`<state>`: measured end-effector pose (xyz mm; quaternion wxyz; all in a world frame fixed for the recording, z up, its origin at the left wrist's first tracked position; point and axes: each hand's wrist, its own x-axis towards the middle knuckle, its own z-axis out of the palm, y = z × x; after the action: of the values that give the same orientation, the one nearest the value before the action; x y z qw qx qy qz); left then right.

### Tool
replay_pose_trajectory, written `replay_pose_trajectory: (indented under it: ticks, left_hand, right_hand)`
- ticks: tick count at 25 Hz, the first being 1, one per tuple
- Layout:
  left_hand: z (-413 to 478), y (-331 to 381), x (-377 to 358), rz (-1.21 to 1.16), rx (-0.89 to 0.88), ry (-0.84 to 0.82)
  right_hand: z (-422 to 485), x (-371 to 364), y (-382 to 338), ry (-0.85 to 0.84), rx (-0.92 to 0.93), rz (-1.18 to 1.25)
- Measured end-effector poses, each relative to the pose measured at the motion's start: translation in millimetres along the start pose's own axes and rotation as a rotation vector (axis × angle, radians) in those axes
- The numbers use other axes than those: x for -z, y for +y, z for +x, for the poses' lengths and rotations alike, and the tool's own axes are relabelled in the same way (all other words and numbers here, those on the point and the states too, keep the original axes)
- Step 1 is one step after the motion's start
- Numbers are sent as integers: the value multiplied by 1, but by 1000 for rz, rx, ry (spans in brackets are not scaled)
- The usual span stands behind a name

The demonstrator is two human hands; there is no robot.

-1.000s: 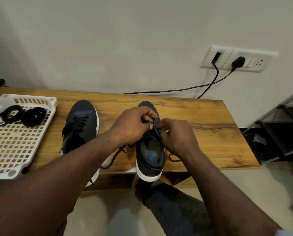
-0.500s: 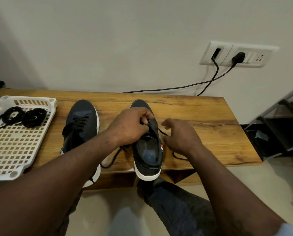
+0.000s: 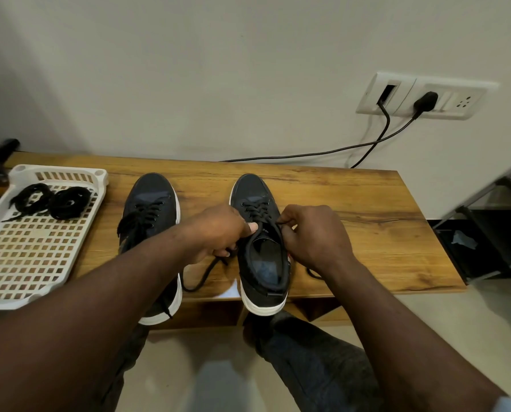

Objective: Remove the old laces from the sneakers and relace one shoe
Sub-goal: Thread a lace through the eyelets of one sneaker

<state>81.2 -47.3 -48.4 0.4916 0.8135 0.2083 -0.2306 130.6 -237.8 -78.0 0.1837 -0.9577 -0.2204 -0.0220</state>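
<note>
One dark sneaker (image 3: 252, 190) stands on the wooden table (image 3: 367, 221). My left hand (image 3: 218, 233) curls round its lace (image 3: 255, 209) at the collar; my right hand (image 3: 313, 236) pinches the lace beside the top eyelets.

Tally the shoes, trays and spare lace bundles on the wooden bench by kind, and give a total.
Sneakers: 2
White tray: 1
Coiled lace bundles in the tray: 2
Total: 5
</note>
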Motion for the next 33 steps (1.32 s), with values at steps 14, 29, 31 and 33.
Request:
replay_pose_trajectory:
  ticks: [14, 29, 31, 33]
  left_hand:
    - [-10, -6, 22, -5, -92, -30]
    - [-86, 22, 12, -577, -540, 231]
    - [-102, 27, 7, -527, -606, 268]
    - [-114, 26, 1, -451, -644, 345]
  right_hand:
    - [-4, 22, 1, -359, -381, 746]
    - [-29, 85, -53, 141, -190, 1088]
    - [-36, 87, -65, 155, -158, 1072]
    - [-45, 87, -75, 190, -151, 1089]
